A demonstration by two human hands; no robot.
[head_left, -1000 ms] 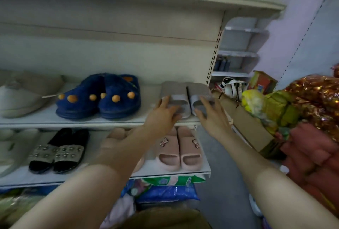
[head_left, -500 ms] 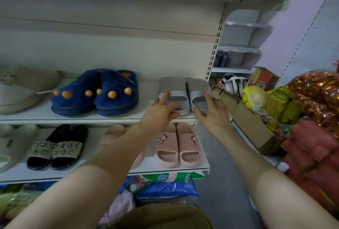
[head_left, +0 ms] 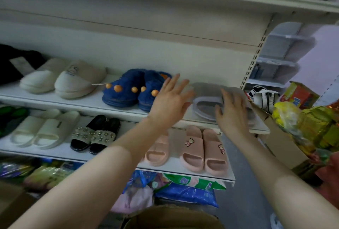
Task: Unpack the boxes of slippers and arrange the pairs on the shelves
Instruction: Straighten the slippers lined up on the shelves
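Note:
A pair of grey slide slippers lies at the right end of the middle shelf, toes toward the back wall. My right hand lies over the right slipper of the pair, thumb between the two, and hides most of it. My left hand hovers just left of the left grey slipper with fingers spread, holding nothing, in front of the blue fluffy slippers.
Beige closed slippers sit further left on the same shelf. The lower shelf holds white slides, black studded sandals and pink bear slides. An open cardboard box stands below me; a box of snack packets crowds the right.
My left hand has come off the left grey slipper and opened, shifting left. My right hand stays on the right slipper. The view has swung left and down, showing more shelf.

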